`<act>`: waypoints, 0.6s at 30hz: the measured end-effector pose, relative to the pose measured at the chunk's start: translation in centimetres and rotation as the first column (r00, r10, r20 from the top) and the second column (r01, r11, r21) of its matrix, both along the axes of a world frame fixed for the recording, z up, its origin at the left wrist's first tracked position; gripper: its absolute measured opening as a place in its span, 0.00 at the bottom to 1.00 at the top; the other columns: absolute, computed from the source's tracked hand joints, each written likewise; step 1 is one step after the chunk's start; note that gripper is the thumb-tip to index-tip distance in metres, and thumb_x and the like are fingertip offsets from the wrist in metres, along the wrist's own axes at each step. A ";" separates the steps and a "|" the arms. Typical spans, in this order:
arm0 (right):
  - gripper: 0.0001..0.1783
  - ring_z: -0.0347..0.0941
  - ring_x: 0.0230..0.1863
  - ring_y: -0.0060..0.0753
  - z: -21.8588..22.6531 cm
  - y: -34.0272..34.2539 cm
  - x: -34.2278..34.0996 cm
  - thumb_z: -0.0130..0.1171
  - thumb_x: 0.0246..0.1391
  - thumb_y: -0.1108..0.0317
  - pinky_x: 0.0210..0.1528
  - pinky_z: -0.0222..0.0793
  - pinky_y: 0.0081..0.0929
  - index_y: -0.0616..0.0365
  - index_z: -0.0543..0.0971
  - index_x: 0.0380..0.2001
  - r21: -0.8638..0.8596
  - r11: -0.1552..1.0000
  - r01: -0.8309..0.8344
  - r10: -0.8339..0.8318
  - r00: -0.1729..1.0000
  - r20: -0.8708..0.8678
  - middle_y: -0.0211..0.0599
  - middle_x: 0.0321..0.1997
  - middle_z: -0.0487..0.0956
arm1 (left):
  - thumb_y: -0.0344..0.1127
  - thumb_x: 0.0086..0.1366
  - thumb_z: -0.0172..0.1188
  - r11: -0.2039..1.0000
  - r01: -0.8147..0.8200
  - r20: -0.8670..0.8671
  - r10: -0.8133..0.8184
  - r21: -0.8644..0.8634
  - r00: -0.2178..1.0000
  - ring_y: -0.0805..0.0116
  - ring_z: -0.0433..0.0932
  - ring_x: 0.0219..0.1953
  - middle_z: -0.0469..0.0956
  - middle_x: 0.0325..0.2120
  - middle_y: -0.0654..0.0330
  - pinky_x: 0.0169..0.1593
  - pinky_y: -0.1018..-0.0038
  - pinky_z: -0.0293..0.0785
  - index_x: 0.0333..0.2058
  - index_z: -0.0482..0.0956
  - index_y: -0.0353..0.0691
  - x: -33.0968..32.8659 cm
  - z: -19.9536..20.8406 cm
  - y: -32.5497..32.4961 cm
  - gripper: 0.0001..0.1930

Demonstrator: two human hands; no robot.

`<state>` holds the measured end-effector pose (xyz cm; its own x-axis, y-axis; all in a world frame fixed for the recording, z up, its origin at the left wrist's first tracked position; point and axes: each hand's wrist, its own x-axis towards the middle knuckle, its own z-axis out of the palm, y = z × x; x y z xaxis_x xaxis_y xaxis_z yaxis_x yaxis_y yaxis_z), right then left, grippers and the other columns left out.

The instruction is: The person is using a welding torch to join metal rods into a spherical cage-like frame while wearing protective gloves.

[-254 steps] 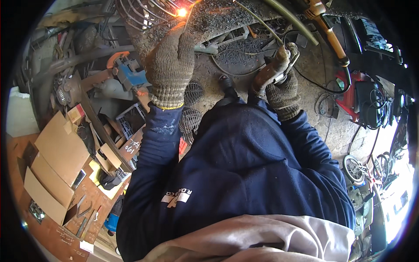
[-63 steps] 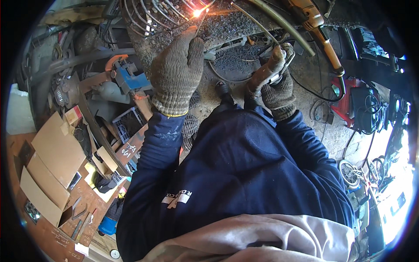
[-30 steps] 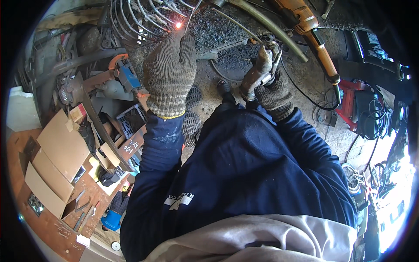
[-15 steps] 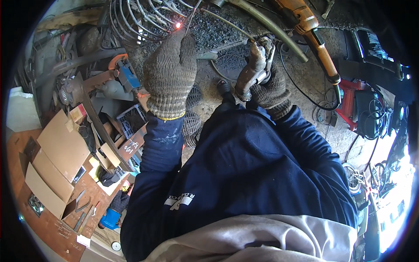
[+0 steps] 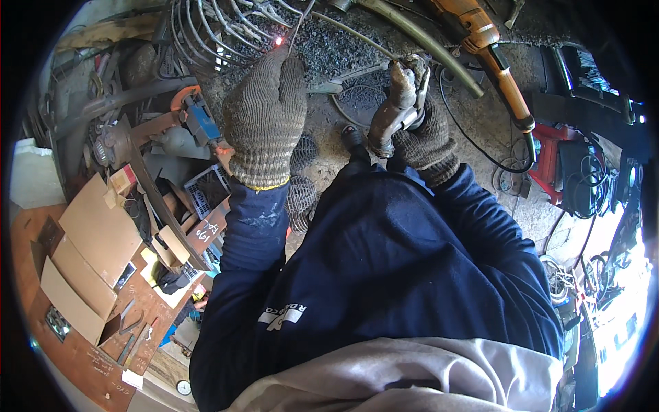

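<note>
My left hand (image 5: 266, 120), in a grey-brown knitted glove, reaches to the top with its fingers together. A thin metal rod (image 5: 298, 29) comes up from between its thumb and fingers. Just beyond the fingertips, a small spot glows red-white at the edge of a set of curved metal bars (image 5: 213, 34), like a coil or cage. My right hand (image 5: 427, 141), gloved alike, is closed round a worn welding electrode holder (image 5: 397, 110). From its jaws a thin electrode (image 5: 353, 33) slants up and left, its far end near the top edge.
An orange angle grinder (image 5: 491, 55) lies at upper right beside a metal pipe (image 5: 425, 41); its black cable loops down the floor. A red stand (image 5: 546, 161) is farther right. At left, a wooden bench (image 5: 75, 364) bears cardboard boxes (image 5: 99, 233) and hand tools. Dark grit covers the work surface.
My left hand and the thin rod have shifted slightly left; the right hand has barely moved. The glowing spot looks a little smaller. A person in blue at lower left has moved mostly out of sight.
</note>
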<state>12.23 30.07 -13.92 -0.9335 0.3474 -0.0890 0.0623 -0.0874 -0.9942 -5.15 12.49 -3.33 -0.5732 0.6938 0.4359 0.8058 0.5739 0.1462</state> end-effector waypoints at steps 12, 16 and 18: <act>0.26 0.76 0.48 0.30 -0.7 0.3 -0.8 0.70 0.48 0.62 0.53 0.72 0.32 0.57 0.75 0.49 0.148 0.976 -0.160 0.148 0.985 0.092 0.37 0.45 0.79 | 0.37 0.63 0.62 1.000 0.002 0.006 -0.002 -0.005 1.000 0.52 0.83 0.37 0.83 0.36 0.50 0.41 0.64 0.79 0.45 0.81 0.38 0.0 0.4 -0.3 0.13; 0.38 0.70 0.59 0.34 0.3 0.0 -0.5 0.68 0.50 0.67 0.63 0.65 0.32 0.57 0.64 0.64 0.113 0.988 -0.106 0.096 0.991 0.088 0.38 0.57 0.73 | 0.37 0.63 0.62 0.999 0.042 -0.041 -0.042 0.005 0.998 0.53 0.83 0.37 0.83 0.37 0.51 0.41 0.64 0.79 0.45 0.81 0.39 -0.4 -0.2 -0.6 0.14; 0.42 0.69 0.61 0.35 0.2 0.1 -0.7 0.69 0.47 0.66 0.65 0.63 0.33 0.58 0.63 0.65 0.227 0.967 -0.115 0.088 0.988 0.125 0.39 0.59 0.73 | 0.36 0.63 0.62 1.000 0.028 -0.037 -0.029 -0.013 0.999 0.53 0.83 0.37 0.83 0.37 0.52 0.42 0.64 0.79 0.45 0.81 0.39 -0.2 0.0 -0.4 0.13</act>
<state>11.49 30.20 -13.68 -0.9536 0.2747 -0.1236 0.1715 0.1578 -0.9725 -5.35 12.04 -3.37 -0.5365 0.7151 0.4481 0.8267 0.5520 0.1089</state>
